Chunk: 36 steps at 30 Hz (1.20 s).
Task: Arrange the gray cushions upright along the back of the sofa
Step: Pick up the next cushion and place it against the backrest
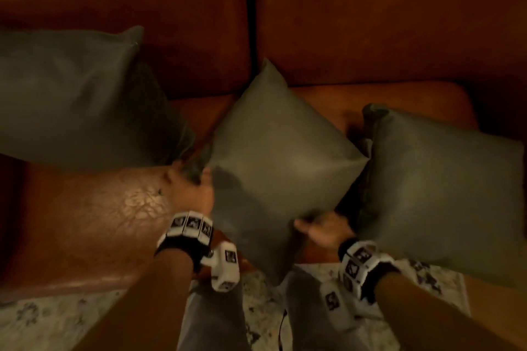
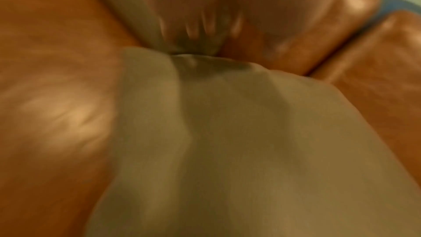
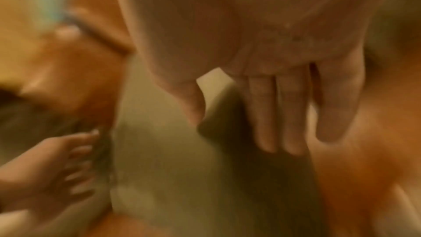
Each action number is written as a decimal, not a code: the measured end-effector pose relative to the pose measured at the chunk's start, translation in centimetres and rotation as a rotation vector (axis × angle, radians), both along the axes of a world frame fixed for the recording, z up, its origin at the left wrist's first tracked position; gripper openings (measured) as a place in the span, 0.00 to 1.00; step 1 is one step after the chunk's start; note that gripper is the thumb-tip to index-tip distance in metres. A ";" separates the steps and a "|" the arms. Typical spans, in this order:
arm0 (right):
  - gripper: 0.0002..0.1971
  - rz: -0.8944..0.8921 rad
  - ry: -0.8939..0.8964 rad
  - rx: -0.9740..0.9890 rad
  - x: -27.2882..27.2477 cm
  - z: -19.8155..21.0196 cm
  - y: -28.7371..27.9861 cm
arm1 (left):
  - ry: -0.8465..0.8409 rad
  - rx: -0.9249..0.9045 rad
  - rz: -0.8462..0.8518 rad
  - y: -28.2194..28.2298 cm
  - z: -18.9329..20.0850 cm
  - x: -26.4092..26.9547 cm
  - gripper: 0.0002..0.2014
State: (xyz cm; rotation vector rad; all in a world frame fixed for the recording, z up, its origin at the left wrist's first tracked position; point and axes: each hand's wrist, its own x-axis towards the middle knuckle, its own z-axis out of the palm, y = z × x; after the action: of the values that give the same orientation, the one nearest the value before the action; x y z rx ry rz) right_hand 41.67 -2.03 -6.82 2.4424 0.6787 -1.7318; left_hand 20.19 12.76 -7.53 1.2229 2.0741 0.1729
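Three gray cushions are on the brown leather sofa [image 1: 99, 222]. The left cushion [image 1: 71, 94] stands upright against the backrest. I hold the middle cushion [image 1: 279, 157] tilted on one corner, its top corner near the backrest seam. My left hand [image 1: 191, 188] grips its left corner, and the blurred fingers [image 2: 193, 30] bunch the fabric [image 2: 227, 132]. My right hand [image 1: 322, 229] holds the lower right edge, with the cushion's edge [image 3: 218, 114] between thumb and straight fingers [image 3: 273, 123]. The right cushion [image 1: 442, 185] lies on the seat, overhanging the front.
A dark seam [image 1: 251, 23] splits the two backrest sections. In front of the sofa lies a pale patterned rug [image 1: 57, 322], where my legs in gray trousers [image 1: 211, 322] stand. Bare seat leather shows at the left front and behind the right cushion.
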 end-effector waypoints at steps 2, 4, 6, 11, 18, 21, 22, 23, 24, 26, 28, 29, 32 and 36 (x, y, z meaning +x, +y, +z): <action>0.19 0.133 -0.263 0.232 4.0 1.5 3.7 | 0.041 -0.156 0.229 -3.7 0.0 -1.6 0.38; 0.14 0.114 -0.346 0.431 7.4 3.1 7.8 | -0.111 -0.317 0.372 -7.2 -0.3 -1.9 0.36; 0.25 0.122 -0.283 0.398 9.7 2.7 10.6 | -0.304 -0.418 0.357 -9.2 -0.7 -0.8 0.38; 0.40 0.143 -0.178 0.174 9.7 1.3 9.6 | -0.393 -0.298 0.256 -7.1 -0.9 2.4 0.32; 0.42 -0.388 -0.056 0.090 7.9 -0.9 0.1 | -0.314 -0.245 0.134 -3.6 -1.3 2.4 0.35; 0.38 -0.507 0.049 0.032 8.7 -1.3 -0.3 | -0.351 -0.226 0.057 -3.2 -1.7 1.6 0.39; 0.36 -0.508 0.078 0.016 9.2 -1.2 0.4 | -0.339 -0.241 0.046 -3.0 -1.9 1.3 0.42; 0.37 -0.505 0.105 0.006 9.9 -1.2 1.3 | -0.334 -0.243 0.052 -2.6 -2.0 1.0 0.45; 0.38 -0.506 0.106 0.008 10.6 -1.3 2.4 | -0.321 -0.240 0.076 -2.2 -2.2 0.6 0.47; 0.44 -0.477 0.000 0.063 11.7 -1.4 4.8 | -0.300 -0.258 0.142 -0.9 -3.6 -0.4 0.45; 0.51 -0.425 -0.099 0.150 12.4 -2.0 7.1 | -0.385 -0.303 0.311 0.5 -4.6 -1.0 0.52; 0.54 -0.435 -0.091 0.187 12.8 -2.9 7.9 | -0.462 -0.346 0.407 1.1 -5.1 -1.3 0.54; 0.65 -0.549 0.019 0.216 13.8 -5.5 9.6 | -0.661 -0.420 0.500 2.6 -3.9 -0.1 0.39; 0.66 -0.647 0.088 0.309 12.3 -1.2 10.8 | -0.610 -0.206 0.406 5.1 -1.9 1.1 0.45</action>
State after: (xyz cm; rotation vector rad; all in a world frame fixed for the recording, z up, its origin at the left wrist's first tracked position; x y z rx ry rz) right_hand 53.98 8.77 -8.03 3.0571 0.1610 -2.0755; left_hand 21.34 17.86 -9.41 0.5202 1.7136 0.4469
